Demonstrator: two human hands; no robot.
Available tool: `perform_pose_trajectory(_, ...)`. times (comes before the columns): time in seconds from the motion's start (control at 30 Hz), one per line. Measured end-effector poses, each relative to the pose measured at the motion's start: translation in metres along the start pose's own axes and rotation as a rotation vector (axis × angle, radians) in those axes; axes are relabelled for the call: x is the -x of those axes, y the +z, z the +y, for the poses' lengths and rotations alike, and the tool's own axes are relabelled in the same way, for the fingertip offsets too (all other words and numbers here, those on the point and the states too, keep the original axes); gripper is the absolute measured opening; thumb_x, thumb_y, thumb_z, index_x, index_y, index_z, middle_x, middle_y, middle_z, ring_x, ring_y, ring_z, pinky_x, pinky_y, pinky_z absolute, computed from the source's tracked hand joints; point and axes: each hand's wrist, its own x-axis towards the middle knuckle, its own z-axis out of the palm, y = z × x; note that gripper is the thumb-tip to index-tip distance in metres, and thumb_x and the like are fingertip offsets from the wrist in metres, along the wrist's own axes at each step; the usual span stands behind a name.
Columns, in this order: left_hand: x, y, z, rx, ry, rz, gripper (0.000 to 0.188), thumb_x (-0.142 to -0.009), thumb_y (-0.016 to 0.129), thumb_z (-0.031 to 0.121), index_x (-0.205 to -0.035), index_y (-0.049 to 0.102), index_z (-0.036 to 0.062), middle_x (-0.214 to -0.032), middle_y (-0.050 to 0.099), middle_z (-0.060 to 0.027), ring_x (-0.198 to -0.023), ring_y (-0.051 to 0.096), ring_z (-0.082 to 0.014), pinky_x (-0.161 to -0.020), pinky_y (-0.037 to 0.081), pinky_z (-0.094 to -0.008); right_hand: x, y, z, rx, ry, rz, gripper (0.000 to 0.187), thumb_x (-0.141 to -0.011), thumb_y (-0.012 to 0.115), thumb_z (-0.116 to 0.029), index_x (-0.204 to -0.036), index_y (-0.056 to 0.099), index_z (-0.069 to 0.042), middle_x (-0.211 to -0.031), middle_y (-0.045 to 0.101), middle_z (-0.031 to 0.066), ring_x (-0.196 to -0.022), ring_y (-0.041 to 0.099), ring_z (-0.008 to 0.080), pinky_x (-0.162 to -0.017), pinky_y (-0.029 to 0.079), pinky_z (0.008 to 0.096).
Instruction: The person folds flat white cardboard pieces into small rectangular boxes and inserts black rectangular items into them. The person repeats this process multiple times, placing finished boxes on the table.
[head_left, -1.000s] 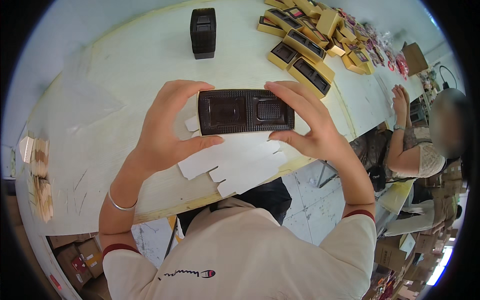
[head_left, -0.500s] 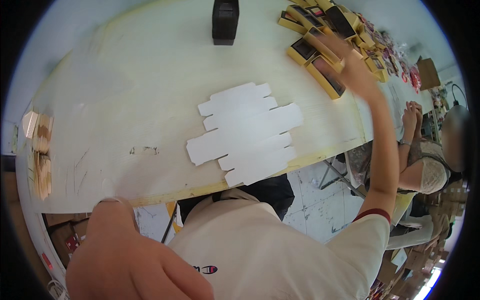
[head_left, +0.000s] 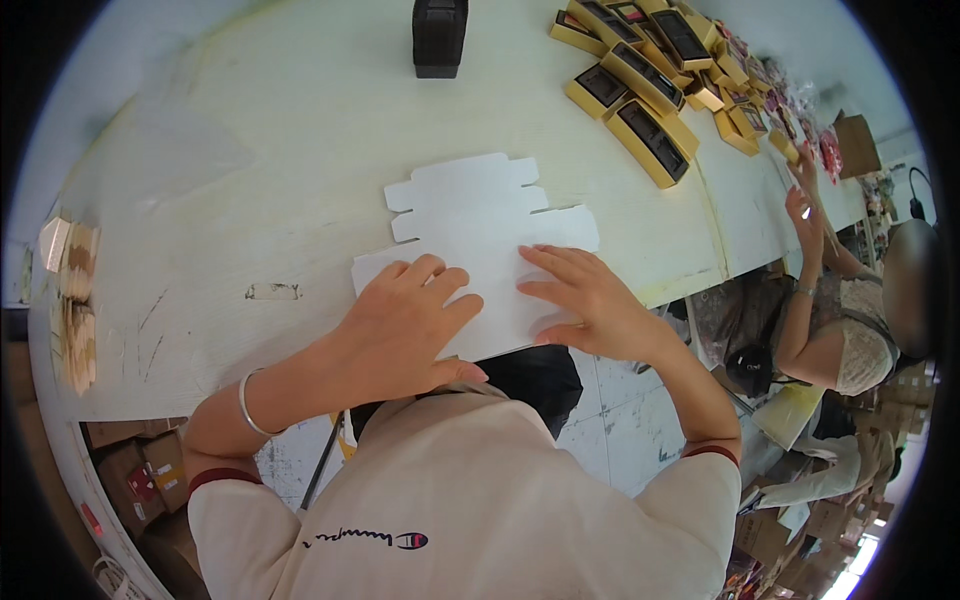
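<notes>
A flat white die-cut box blank [head_left: 470, 205] with tabs and slots along its sides lies at the near edge of the table. My left hand [head_left: 415, 315] rests on its near left part, fingers spread and thumb at the near edge. On the near right part, my right hand [head_left: 590, 300] touches the blank with its fingers apart. Neither hand grips anything visible. Both hands cover some of the near panels.
Several gold boxes with dark inserts [head_left: 655, 145] are piled at the far right. A black box-shaped object [head_left: 440, 38] stands at the far middle. Stacked folded pieces [head_left: 78, 300] sit at the left edge. Another person [head_left: 835, 310] works at the right, holding a small gold piece.
My right hand has come back from the gold boxes to the blank. My left hand has moved up from the lower left onto it. The blank has shifted slightly left.
</notes>
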Motion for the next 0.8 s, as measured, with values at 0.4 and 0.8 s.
perform_pose_trajectory(0.4,0.002,0.003,-0.01,0.029,-0.146,-0.127,0.041,-0.075,0.073,0.033,-0.099,0.06,0.0014,-0.109,0.057,-0.0154,-0.101,0.054,-0.0317,-0.081,0.049,-0.0387,-0.021,-0.009,-0.009,-0.075,0.037,-0.025,0.049,-0.067,0.079,-0.016,-0.111,0.062,-0.002,-0.136,0.048,0.0177,-0.127,0.043,0.0364,-0.103,0.037,0.0419)
perform_pose_trajectory(0.8,-0.007,0.035,-0.052,-0.192,-0.109,0.298,0.018,-0.078,0.067,0.01,-0.095,0.061,0.0082,-0.096,0.057,-0.0053,-0.09,0.055,-0.0227,-0.068,0.048,-0.0345,-0.043,0.019,0.0,0.368,-0.239,0.41,0.029,-0.075,0.069,-0.01,-0.102,0.06,-0.003,-0.108,0.057,0.0143,-0.097,0.058,0.0296,-0.081,0.048,0.0396)
